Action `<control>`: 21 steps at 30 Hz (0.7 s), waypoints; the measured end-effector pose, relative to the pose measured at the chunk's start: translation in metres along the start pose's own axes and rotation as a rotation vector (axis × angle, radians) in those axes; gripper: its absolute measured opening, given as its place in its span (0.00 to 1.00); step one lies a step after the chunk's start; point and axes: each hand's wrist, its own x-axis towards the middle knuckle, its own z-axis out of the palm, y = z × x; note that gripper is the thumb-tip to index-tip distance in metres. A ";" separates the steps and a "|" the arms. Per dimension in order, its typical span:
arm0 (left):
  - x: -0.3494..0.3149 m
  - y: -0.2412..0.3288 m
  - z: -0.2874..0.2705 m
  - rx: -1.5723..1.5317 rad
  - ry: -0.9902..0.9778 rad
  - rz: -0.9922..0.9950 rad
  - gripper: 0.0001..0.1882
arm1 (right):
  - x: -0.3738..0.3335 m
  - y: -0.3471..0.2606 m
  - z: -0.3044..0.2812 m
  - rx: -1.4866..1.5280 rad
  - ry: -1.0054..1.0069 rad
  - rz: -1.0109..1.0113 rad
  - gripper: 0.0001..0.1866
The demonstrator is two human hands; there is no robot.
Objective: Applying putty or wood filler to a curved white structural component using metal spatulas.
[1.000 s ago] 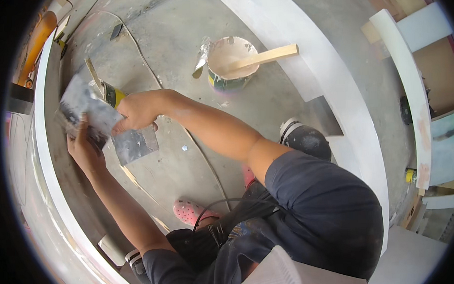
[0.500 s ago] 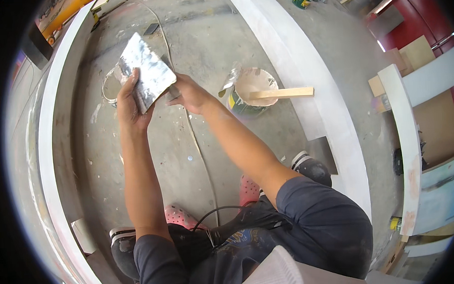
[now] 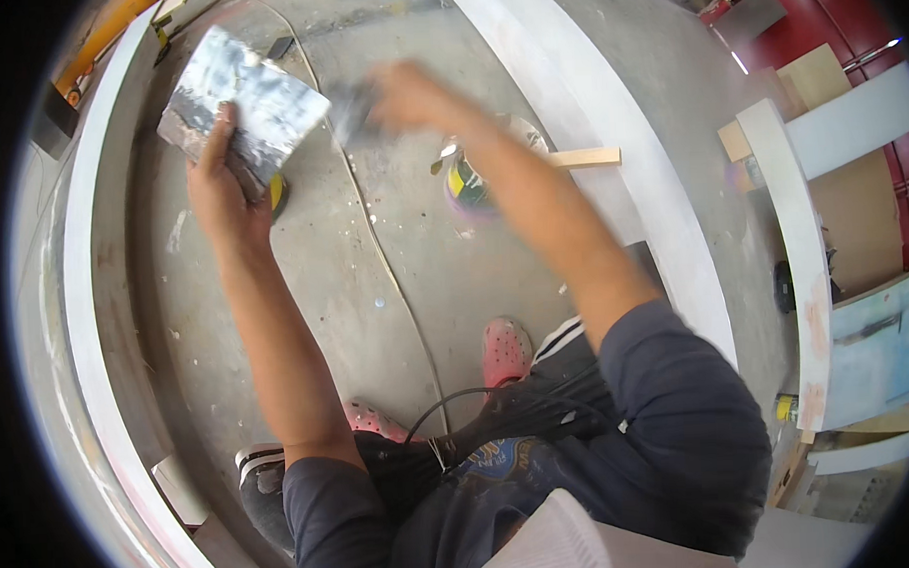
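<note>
My left hand (image 3: 223, 197) is closed round a flat hand-held board (image 3: 258, 96), its thumb on top. Whitish paste and grey smears cover the board's face. To its right is my right hand (image 3: 415, 93), smeared by motion, with the fingers bent round a grey flat-bladed tool (image 3: 355, 113). The tool looks like a scraper, but blur hides its exact shape; it is apart from the board. Below my right wrist stands a green and yellow bucket (image 3: 466, 188), partly covered by my forearm. A wooden stick (image 3: 590, 158) juts out from it to the right.
Long white panels curve along the left (image 3: 87, 297) and right (image 3: 608, 98) sides. A pale cable (image 3: 364, 207) crosses the concrete floor. Another container (image 3: 278, 193) shows partly under the board. My pink clogs (image 3: 507, 347) are near the bottom. Boards lean against a red wall (image 3: 846, 30) at far right.
My right hand has moved up and right, away from the board's edge, with the grey tool. My left hand has shifted the board up and left and turned it.
</note>
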 end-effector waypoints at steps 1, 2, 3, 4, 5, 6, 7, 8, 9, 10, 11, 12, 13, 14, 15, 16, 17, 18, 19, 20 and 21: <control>0.002 0.004 -0.004 -0.013 0.005 -0.025 0.16 | 0.013 0.022 -0.020 -0.005 0.063 0.114 0.18; 0.008 -0.003 0.001 -0.056 -0.013 -0.073 0.16 | 0.026 0.076 -0.044 -0.217 0.383 0.058 0.18; 0.017 -0.010 -0.016 -0.080 -0.028 -0.120 0.17 | 0.027 0.109 -0.068 -0.307 0.437 0.089 0.18; 0.019 -0.012 -0.018 -0.066 0.004 -0.152 0.16 | 0.023 0.143 -0.098 -0.204 0.362 0.154 0.18; 0.023 -0.018 -0.023 -0.073 -0.010 -0.184 0.15 | 0.007 0.174 -0.135 -0.449 0.386 0.010 0.15; 0.024 -0.020 -0.033 -0.062 -0.010 -0.207 0.14 | -0.013 0.182 -0.144 -0.467 0.483 0.000 0.16; 0.023 -0.021 -0.043 -0.038 0.004 -0.230 0.14 | -0.020 0.204 -0.148 -0.519 0.460 0.249 0.16; 0.023 -0.028 -0.043 -0.049 0.019 -0.251 0.14 | -0.035 0.209 -0.152 -0.489 0.243 0.476 0.17; 0.021 -0.031 -0.048 -0.032 0.057 -0.266 0.14 | -0.043 0.206 -0.140 -0.437 0.013 0.682 0.19; 0.021 -0.043 -0.045 -0.011 0.080 -0.289 0.14 | -0.055 0.214 -0.125 -0.425 -0.012 0.691 0.19; 0.019 -0.045 -0.047 0.001 0.152 -0.294 0.15 | -0.064 0.213 -0.109 -0.410 0.016 0.744 0.19; 0.019 -0.053 -0.047 -0.007 0.159 -0.308 0.15 | -0.072 0.219 -0.102 -0.407 0.054 0.810 0.19; 0.018 -0.061 -0.047 -0.002 0.179 -0.330 0.15 | -0.074 0.234 -0.096 -0.414 0.040 0.816 0.19; 0.018 -0.066 -0.048 0.007 0.197 -0.351 0.16 | -0.076 0.245 -0.090 -0.435 0.084 0.828 0.19; 0.018 -0.071 -0.049 0.008 0.207 -0.362 0.16 | -0.076 0.257 -0.085 -0.454 0.127 0.840 0.19; 0.018 -0.075 -0.051 0.014 0.200 -0.367 0.16 | -0.076 0.269 -0.081 -0.455 0.111 0.844 0.19; 0.018 -0.076 -0.054 0.026 0.199 -0.363 0.16 | -0.070 0.271 -0.074 -0.513 0.165 0.840 0.19; 0.017 -0.076 -0.057 0.036 0.216 -0.366 0.16 | -0.064 0.274 -0.067 -0.569 0.220 0.835 0.19; 0.016 -0.075 -0.061 0.054 0.223 -0.377 0.16 | -0.057 0.285 -0.060 -0.519 0.200 0.867 0.20; 0.015 -0.074 -0.066 0.073 0.226 -0.381 0.17 | -0.047 0.289 -0.055 -0.508 0.188 0.858 0.20; 0.012 -0.073 -0.068 0.087 0.240 -0.377 0.17 | -0.036 0.293 -0.049 -0.522 0.253 0.847 0.21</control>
